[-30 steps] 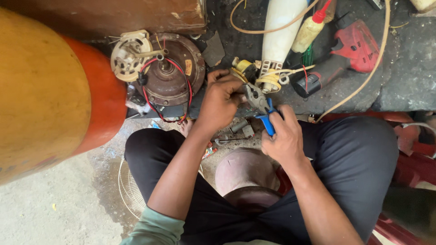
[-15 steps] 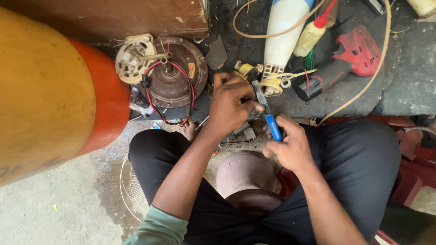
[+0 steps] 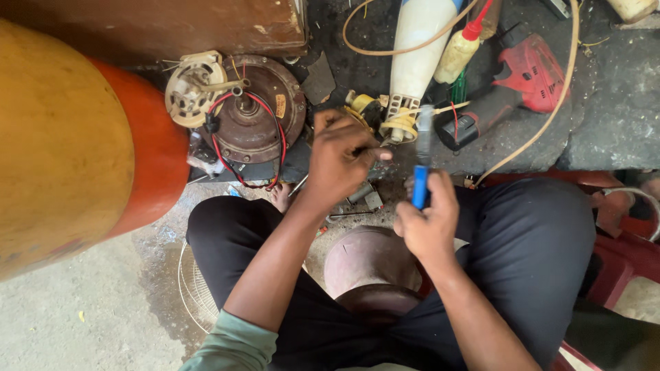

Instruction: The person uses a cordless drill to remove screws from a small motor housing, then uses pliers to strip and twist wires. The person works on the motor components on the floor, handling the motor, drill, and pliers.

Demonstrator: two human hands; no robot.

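My right hand grips blue-handled pliers, jaws pointing up and away from me. My left hand is closed around a small wire or part that I pinch between thumb and fingers; what it is stays too small to tell. Just beyond both hands lies a small yellow wound part and the ribbed end of a white cone-shaped housing. My knees in black trousers frame the hands.
A brown round fan motor with red and black wires and a cream plastic piece lies at left. A big orange-yellow cylinder fills the left. A red power drill, yellow squeeze bottle, tan cable and wire fan guard surround me.
My right hand drew the pliers apart from my left hand and turned them upright. My left hand stayed near the yellow part, still pinching. The camera view shifted slightly.
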